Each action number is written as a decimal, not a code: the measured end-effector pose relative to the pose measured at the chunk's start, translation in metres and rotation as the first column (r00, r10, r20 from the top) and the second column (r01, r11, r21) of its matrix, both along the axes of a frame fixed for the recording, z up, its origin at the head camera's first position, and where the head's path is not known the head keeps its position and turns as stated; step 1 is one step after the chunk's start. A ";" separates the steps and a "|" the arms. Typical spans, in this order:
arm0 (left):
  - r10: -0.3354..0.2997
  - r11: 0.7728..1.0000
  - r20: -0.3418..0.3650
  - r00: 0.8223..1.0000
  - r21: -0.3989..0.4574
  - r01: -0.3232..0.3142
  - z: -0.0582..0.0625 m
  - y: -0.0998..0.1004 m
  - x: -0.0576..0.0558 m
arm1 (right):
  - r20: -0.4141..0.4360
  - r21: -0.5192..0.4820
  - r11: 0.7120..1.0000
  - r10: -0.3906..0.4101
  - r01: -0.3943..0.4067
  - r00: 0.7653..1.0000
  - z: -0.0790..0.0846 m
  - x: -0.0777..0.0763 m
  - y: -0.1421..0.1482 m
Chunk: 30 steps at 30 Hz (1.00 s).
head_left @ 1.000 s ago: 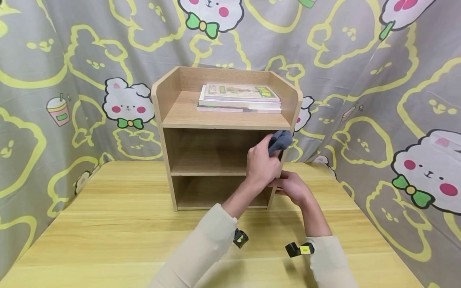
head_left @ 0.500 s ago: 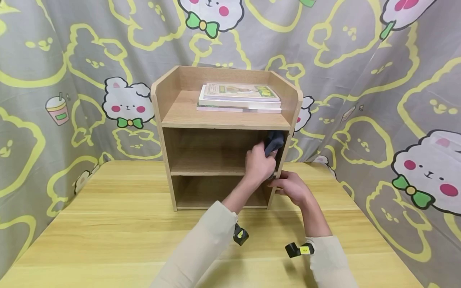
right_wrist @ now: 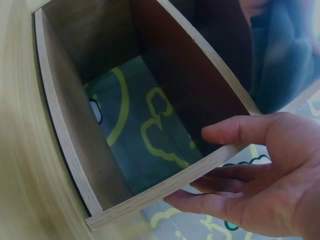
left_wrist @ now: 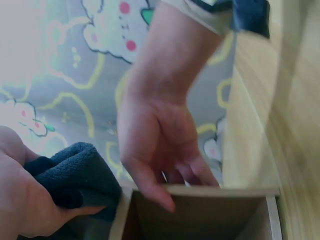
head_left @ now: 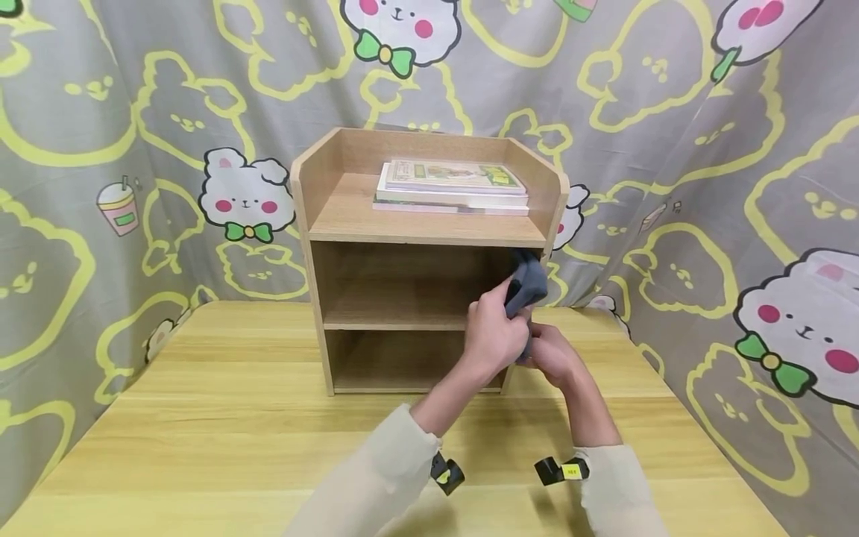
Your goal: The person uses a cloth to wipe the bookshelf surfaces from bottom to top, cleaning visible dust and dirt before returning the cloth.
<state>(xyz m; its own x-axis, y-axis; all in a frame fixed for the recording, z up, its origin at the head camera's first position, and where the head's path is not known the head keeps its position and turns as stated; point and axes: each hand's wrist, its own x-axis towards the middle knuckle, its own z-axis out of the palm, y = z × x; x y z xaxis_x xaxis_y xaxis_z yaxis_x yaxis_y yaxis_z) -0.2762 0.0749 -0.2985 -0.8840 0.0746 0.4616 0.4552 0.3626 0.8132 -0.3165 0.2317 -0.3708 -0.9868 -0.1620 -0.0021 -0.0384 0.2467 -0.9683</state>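
A small wooden shelf unit [head_left: 396, 326] stands upright on the table. My left hand [head_left: 496, 328] grips a folded dark blue-grey cloth [head_left: 530, 283] at the front edge of the unit's right side panel, beside the middle compartment. Terry texture shows on the cloth [left_wrist: 77, 172] in the left wrist view, bunched between thumb and fingers. Lower down, my right hand [head_left: 553, 354] holds that same side panel [right_wrist: 172, 185]. In the right wrist view its thumb lies on the inner face and its fingers on the outer face, near the bottom compartment.
Several stacked books [head_left: 456, 190] lie on the unit's top, inside its raised rim. The wood-grain table [head_left: 221, 440] reaches out on both sides. A patterned curtain [head_left: 154, 119] hangs close behind and along both sides.
My left hand took the cloth from the panel's front edge into the middle compartment, then back out to the edge, slightly lower. My right hand keeps its hold on the panel.
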 end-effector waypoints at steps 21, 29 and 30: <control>0.051 0.998 0.071 0.996 0.027 -0.053 0.018 -0.001 -0.038 | 0.049 0.051 0.998 -0.031 0.029 0.998 0.000 -0.001 -0.008; 0.050 0.998 0.123 0.991 -0.054 -0.043 0.010 0.000 -0.049 | 0.047 0.061 0.997 -0.043 0.040 0.998 0.000 0.000 -0.006; 0.049 0.997 0.128 0.991 -0.060 -0.041 0.008 0.000 -0.049 | 0.046 0.060 0.997 -0.046 0.043 0.998 0.000 -0.001 -0.005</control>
